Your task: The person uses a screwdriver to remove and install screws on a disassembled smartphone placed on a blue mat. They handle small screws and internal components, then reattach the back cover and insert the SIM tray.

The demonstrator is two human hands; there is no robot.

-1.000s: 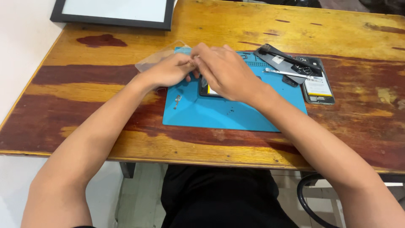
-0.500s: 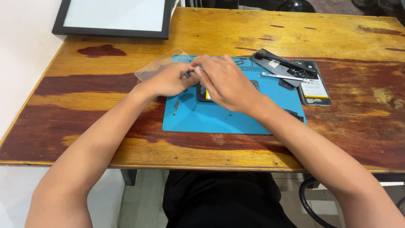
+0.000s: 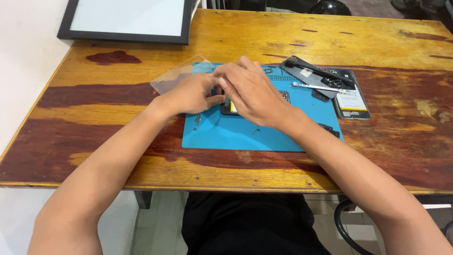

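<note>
A dark opened phone point(image 3: 283, 97) lies on a blue work mat point(image 3: 245, 134) on the wooden table, mostly hidden under both hands. My left hand point(image 3: 191, 93) rests at the phone's left end, fingers curled against it. My right hand point(image 3: 250, 92) lies over the phone's middle, fingers bent down onto it. What the fingertips pinch is hidden.
A clear plastic sheet point(image 3: 172, 78) lies left of the mat. A second opened phone point(image 3: 351, 101), a dark back cover point(image 3: 306, 73) and thin tools point(image 3: 316, 87) sit at the mat's right. Small metal parts point(image 3: 197, 122) lie on the mat. A black-framed white panel point(image 3: 127, 19) stands far left.
Both hands stay on the phone with only slight finger shifts. The view has shifted a little.
</note>
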